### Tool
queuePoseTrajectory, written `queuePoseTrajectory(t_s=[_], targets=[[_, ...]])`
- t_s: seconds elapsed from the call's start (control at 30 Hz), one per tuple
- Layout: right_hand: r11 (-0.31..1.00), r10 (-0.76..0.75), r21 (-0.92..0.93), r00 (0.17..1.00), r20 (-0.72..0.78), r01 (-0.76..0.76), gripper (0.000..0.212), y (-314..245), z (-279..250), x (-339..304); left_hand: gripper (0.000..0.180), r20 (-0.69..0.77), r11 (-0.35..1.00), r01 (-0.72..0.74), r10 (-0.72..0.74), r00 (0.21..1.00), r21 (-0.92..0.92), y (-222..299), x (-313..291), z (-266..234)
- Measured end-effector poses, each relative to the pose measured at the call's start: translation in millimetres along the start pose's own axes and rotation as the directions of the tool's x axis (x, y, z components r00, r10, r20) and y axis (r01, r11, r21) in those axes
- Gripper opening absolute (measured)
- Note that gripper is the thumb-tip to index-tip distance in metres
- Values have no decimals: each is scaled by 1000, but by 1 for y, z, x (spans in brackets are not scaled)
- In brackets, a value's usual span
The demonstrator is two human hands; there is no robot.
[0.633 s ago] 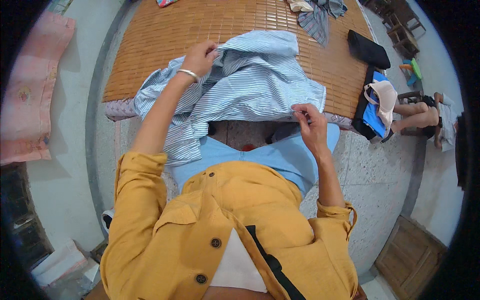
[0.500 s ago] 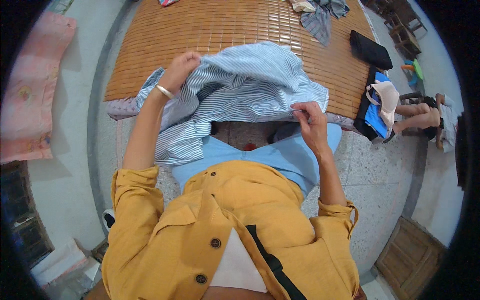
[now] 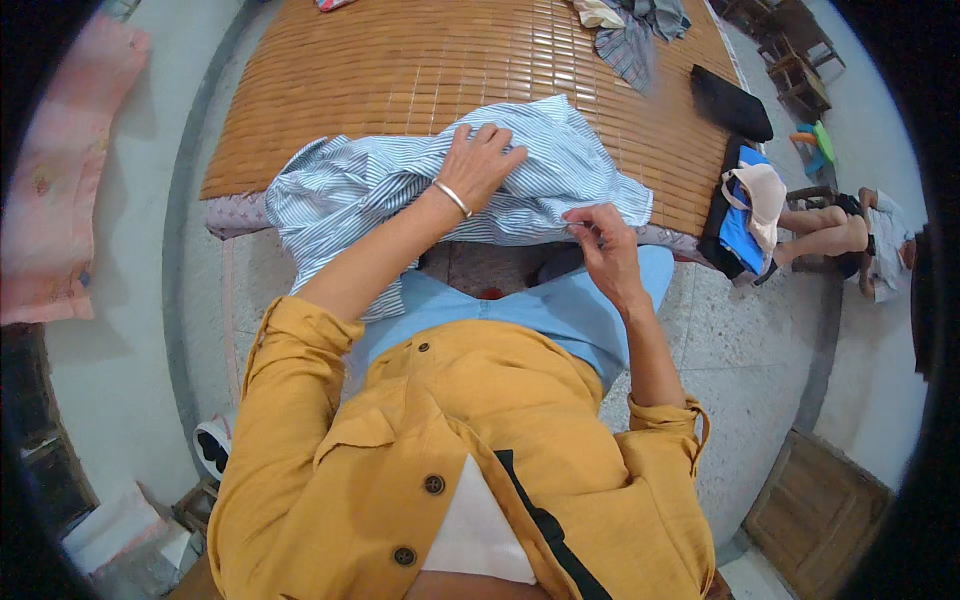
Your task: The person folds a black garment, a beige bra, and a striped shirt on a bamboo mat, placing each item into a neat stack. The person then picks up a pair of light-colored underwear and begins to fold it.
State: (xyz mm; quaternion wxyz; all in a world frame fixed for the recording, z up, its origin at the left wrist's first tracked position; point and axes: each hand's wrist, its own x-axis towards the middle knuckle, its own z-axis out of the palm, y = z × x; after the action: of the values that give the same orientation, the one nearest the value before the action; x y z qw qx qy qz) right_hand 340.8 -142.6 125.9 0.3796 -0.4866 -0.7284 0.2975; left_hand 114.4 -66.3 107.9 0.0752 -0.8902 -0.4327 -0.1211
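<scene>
At the bed's near edge, the right hand (image 3: 605, 250) pinches the hem of the striped shirt (image 3: 440, 185), while the left hand (image 3: 480, 160) lies spread flat on its middle. Much of the cloth overhangs the bamboo mat (image 3: 420, 70); if the left hand lifts, I judge the shirt could slide off to the floor (image 3: 735, 345).

Bright, even daylight, soft shadows, sharp centre, strong fisheye bending, black rim.

My shirt in hand (image 3: 400, 185): white with fine blue stripes
My jacket (image 3: 480, 430): mustard yellow, dark buttons
My trousers (image 3: 560, 310): light blue
Bed mat (image 3: 400, 70): warm brown woven slats
My bangle (image 3: 452, 197): silver
Pouch on mat (image 3: 732, 103): black
Cloth at my left (image 3: 55, 180): pink
</scene>
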Motion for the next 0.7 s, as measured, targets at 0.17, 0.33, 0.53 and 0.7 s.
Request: queuePoseTrajectory(t_s=[0.17, 0.33, 0.53, 0.7], targets=[[999, 43, -2, 999, -17, -43, 14, 2, -4, -7, 8, 116, 967, 80, -54, 992, -243, -8, 17, -10], [999, 44, 2, 999, -27, -44, 13, 8, -1, -10, 20, 212, 257, 351, -445, 870, -901, -53, 39, -59], [1000, 11, -26, 1000, -1, -11, 12, -1, 2, -4, 21, -109, 630, 504, -681, 724, -590, -130, 9, 2], [999, 33, -2, 999, -10, -33, 13, 5, 2, -11, 52, 324, 591, 592, -502, 802, -548, -99, 1, 5]])
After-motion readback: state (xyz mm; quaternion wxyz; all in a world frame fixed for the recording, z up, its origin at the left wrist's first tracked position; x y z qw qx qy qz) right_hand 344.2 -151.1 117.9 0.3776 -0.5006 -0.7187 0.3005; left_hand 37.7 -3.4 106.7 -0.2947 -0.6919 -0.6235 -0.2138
